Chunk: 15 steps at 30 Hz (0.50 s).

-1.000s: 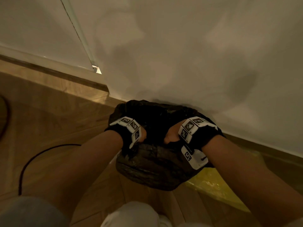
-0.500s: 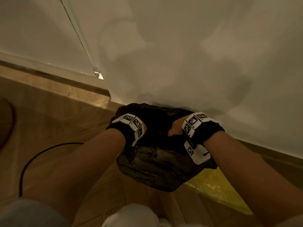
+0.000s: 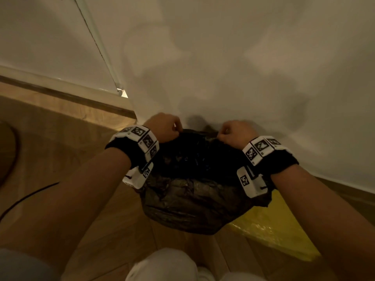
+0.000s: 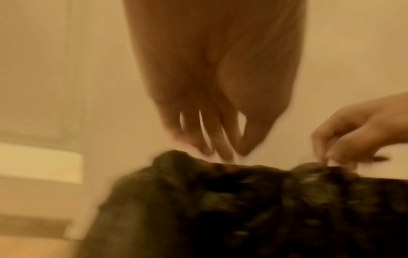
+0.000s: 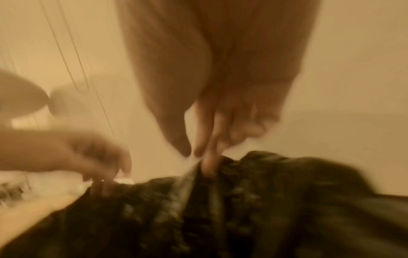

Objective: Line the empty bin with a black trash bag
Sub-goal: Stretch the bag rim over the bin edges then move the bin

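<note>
A crinkled black trash bag is draped over the bin on the floor against the white wall; the bin itself is hidden under the plastic. My left hand pinches the bag's far edge on the left, close to the wall. My right hand pinches the same far edge a little to the right. In the left wrist view the left hand points down at the bag's rim, blurred. In the right wrist view the right hand's fingers dig into a fold of the bag.
The white wall stands right behind the bag, with a wooden skirting at its foot. A yellow plastic sheet lies on the wooden floor at the right. A black cable runs across the floor at the left. My knee is at the bottom.
Both hands have moved from the middle of the bag's opening to its far edge by the wall, and now pinch that edge there.
</note>
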Tool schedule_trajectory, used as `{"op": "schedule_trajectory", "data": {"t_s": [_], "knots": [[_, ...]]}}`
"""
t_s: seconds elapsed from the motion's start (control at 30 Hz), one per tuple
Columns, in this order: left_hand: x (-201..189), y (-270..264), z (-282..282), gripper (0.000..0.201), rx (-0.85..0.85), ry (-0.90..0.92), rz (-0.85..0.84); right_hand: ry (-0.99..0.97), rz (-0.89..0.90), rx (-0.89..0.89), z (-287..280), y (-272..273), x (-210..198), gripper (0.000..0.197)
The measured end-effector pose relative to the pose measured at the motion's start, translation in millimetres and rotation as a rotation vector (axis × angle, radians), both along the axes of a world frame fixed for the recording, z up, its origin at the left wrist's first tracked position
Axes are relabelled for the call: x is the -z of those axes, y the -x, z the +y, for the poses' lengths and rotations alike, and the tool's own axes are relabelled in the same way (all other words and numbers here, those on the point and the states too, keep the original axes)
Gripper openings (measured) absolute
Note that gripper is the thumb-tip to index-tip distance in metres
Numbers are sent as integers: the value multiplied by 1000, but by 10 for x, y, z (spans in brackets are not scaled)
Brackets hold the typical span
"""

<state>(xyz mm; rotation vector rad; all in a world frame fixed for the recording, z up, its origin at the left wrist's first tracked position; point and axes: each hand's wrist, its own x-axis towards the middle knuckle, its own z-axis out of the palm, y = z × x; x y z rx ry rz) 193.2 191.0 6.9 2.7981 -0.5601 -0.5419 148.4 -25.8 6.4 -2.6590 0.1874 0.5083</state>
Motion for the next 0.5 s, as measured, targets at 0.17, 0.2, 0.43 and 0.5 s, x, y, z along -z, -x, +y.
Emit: {"op": "schedule_trajectory", "data": {"t_s": [0.17, 0.2, 0.43, 0.5], "knots": [[188, -51, 294, 52, -112, -23, -3, 12, -71, 68, -213, 130, 189, 52], [258, -31, 338, 47, -132, -48, 31, 20, 22, 69, -232, 173, 217, 53], [567, 24, 457, 41, -285, 357, 311, -366, 273, 382, -358, 369, 512, 66], [512, 63, 508, 52, -529, 563, 461, -514, 181, 490, -408, 409, 572, 57]]}}
